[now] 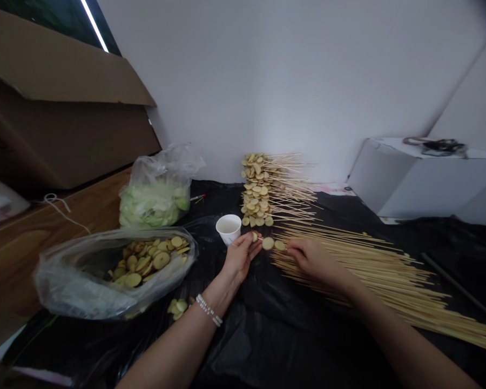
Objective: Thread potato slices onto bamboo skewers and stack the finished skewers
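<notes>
My right hand [308, 257] is closed on a thin wooden skewer that carries round potato slices [268, 243]. At the skewer's left end, my left hand [241, 254] pinches another potato slice [255, 236] between thumb and fingers. Just behind my left hand stands a white paper cup [229, 227]. Beyond my hands lies a stacked row of filled skewers [257, 189], slices to the left and bare sticks to the right. Loose bare skewers [372, 270] spread out beneath and beyond my right hand.
An open clear plastic bag [73, 289] with potato slices lies at left, and a few loose slices [178, 308] sit near my left wrist. Behind it is a bag of pale green vegetables [154, 200]. Cardboard [65, 108] rises at left; a white box [413, 178] stands right.
</notes>
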A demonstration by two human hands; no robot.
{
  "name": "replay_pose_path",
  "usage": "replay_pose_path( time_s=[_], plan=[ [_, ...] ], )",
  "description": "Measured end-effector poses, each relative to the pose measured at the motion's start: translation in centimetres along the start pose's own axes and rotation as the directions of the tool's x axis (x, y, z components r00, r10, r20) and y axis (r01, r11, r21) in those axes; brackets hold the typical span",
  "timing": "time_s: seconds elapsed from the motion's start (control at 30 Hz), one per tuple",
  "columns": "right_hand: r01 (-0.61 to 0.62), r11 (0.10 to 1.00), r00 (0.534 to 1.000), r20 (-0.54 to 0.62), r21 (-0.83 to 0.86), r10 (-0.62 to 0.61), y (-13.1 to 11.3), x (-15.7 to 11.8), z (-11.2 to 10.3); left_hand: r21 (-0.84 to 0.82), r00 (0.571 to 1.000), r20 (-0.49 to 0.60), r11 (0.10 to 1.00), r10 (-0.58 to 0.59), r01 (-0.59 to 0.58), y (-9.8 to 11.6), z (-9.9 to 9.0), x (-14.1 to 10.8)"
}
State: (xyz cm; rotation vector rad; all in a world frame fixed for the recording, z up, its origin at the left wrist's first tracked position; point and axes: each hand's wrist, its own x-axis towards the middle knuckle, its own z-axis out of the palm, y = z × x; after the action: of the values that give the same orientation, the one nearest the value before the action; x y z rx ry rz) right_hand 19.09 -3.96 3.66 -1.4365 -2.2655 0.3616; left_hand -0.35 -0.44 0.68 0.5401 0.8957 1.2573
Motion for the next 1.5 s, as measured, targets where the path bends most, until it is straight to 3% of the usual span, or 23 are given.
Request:
replay_pose_path(
  time_s=[0.23, 0.47, 0.97, 1.23, 1.5],
  plan=[
    [-0.011, 1.0, 0.999, -0.044, 0.012, 0.012, 0.2, 0.1, 0.5, -0.006, 1.0, -0.001, 1.0, -0.002, 0.002, -0.1, 0.0, 0.0],
    [-0.044, 0.99, 0.999, 0.033, 0.13, 0.04, 0.1, 0.3, 0.6, 0.007, 1.0, -0.001, 1.0, -0.001, 0.001, -0.2, 0.1, -0.1],
    [0.004, 1.0, 0.997, -0.077, 0.011, -0.003, 0.7, 0.2, 1.4, -0.002, 0.998, 0.038, 0.999, -0.042, 0.042, -0.3, -0.1, 0.1],
    [-0.037, 0.991, 0.999, 0.001, 0.126, 0.037, 0.1, 0.2, 1.0, 0.014, 0.997, 0.051, 0.999, -0.05, 0.049, -0.3, -0.1, 0.1],
    [-0.008, 0.995, 0.995, -0.095, 0.102, 0.018, 0.5, 0.3, 1.7, 0.022, 0.996, 0.078, 0.999, -0.042, 0.04, -0.3, -0.2, 0.0]
  ],
)
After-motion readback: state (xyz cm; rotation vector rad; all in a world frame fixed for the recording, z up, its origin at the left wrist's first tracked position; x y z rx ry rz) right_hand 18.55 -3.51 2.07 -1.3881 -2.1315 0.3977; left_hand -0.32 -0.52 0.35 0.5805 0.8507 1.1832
